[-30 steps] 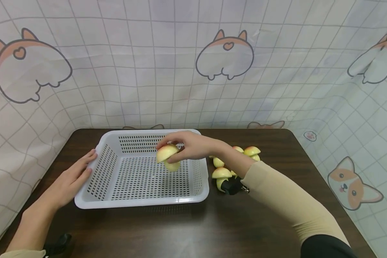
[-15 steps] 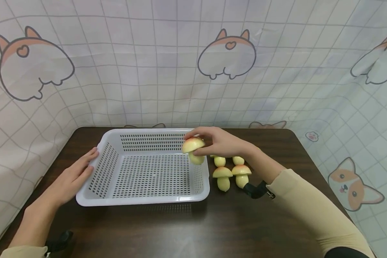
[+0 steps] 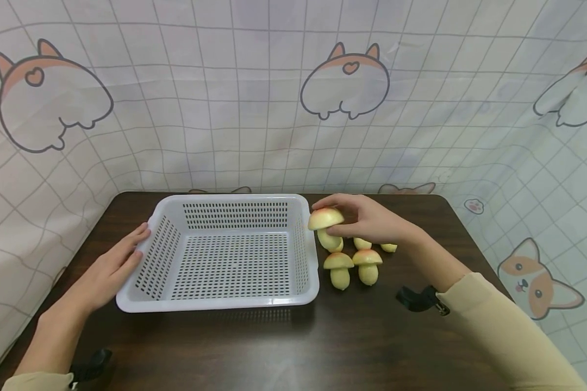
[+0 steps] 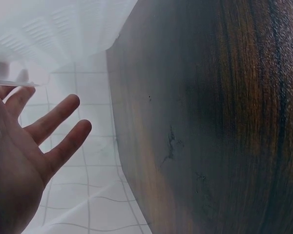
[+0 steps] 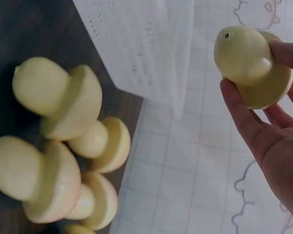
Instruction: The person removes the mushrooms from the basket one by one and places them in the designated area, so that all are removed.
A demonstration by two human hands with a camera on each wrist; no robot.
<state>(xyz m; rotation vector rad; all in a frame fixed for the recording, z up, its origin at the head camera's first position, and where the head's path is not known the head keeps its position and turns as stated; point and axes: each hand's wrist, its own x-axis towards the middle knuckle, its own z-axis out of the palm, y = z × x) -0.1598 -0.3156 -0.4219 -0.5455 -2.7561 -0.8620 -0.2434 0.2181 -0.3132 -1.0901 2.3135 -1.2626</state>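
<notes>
My right hand point(image 3: 372, 220) holds a yellow toy mushroom point(image 3: 325, 220) with a reddish cap top, just beyond the basket's right rim. In the right wrist view the thumb and fingers pinch this mushroom point(image 5: 244, 56) around its cap, the rounded stem facing the camera. Along the left rim of the white perforated basket point(image 3: 217, 307) rests my left hand point(image 3: 110, 274), fingers extended. The left wrist view has that hand point(image 4: 24, 141) with fingers spread, fingertips at the rim. Near the right hand, two more mushrooms, one left point(image 3: 339, 270) and one right point(image 3: 367, 266), lie in the front row.
Behind the front row lie other mushrooms point(image 3: 362, 244), partly hidden by my right hand. Everything sits on a dark wooden table point(image 3: 215, 347). A pale curtain point(image 3: 254, 136) with a grid and cartoon dogs hangs around the table's back and sides.
My right hand has carried the mushroom rightward, from over the basket's inside to past its right rim. The left hand stays at the left rim.
</notes>
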